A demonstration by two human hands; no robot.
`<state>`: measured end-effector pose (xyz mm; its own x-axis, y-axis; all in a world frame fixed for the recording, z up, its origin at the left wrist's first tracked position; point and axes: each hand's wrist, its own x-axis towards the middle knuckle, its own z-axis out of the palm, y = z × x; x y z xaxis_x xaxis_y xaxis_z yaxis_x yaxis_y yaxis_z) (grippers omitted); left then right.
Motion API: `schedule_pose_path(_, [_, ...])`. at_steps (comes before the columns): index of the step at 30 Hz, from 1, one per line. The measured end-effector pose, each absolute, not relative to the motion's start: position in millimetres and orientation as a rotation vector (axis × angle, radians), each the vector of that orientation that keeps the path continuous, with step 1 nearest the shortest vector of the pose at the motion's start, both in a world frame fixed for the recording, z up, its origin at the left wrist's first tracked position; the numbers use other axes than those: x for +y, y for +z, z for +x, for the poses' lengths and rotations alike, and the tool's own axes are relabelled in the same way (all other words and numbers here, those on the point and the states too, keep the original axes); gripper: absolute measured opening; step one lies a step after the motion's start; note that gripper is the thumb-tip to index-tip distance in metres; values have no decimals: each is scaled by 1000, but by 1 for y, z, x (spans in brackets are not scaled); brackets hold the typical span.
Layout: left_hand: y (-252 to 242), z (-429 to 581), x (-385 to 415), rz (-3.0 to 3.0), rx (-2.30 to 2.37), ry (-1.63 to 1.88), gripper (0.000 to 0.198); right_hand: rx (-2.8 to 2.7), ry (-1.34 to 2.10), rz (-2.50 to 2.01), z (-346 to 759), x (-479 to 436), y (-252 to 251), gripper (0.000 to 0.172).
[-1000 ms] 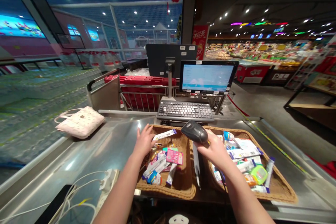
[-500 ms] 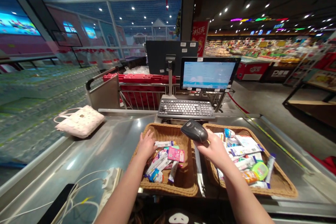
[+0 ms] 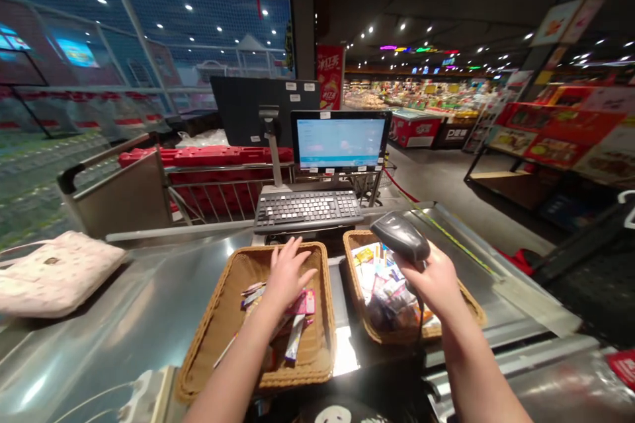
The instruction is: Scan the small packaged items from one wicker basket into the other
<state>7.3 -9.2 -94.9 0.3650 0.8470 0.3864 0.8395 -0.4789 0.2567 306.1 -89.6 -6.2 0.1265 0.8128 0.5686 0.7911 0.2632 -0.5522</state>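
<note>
My right hand (image 3: 435,281) grips a black barcode scanner (image 3: 401,236), held above the right wicker basket (image 3: 471,309), which holds several small packets. My left hand (image 3: 288,273) hovers with fingers stretched out over the left wicker basket (image 3: 214,317), holding nothing. Below its fingertips lie a pink packet (image 3: 304,303) and several tubes and sachets. Both baskets stand side by side on a steel checkout counter (image 3: 143,317).
A keyboard (image 3: 306,209) and a lit monitor (image 3: 339,142) stand behind the baskets, with a second dark screen (image 3: 248,102) further back. A pale handbag (image 3: 54,273) lies at the left. Red shopping baskets (image 3: 198,157) sit behind a rail. Store shelves stand at the right.
The view has swung right, so baskets and handbag sit further left. My left hand lifted from the left basket's items and spread open. The scanner rose slightly over the right basket.
</note>
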Motion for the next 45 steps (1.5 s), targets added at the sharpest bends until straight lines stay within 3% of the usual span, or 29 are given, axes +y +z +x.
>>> schedule_pose_path(9, [-97,162,-3,2726,1004,642,47,-1488,-65,-1606,366,-112,-4,28])
schedule_pose_path(15, [-109,229,6,2737,945,567,43,-1437,-75,-1645,395,-121,-5,31])
schedule_pose_path(22, [-125,275,12,2816,961,510,32,-1448,-96,-1637,413,-124,-4,22])
schedule_pose_path(31, [-126,281,16,2734,1044,514,19,-1441,-34,-1626,424,-122,-9,21])
schedule_pose_path(45, [-74,188,28,2827,1080,771,10,-1515,-46,-1604,411,-110,-12,25])
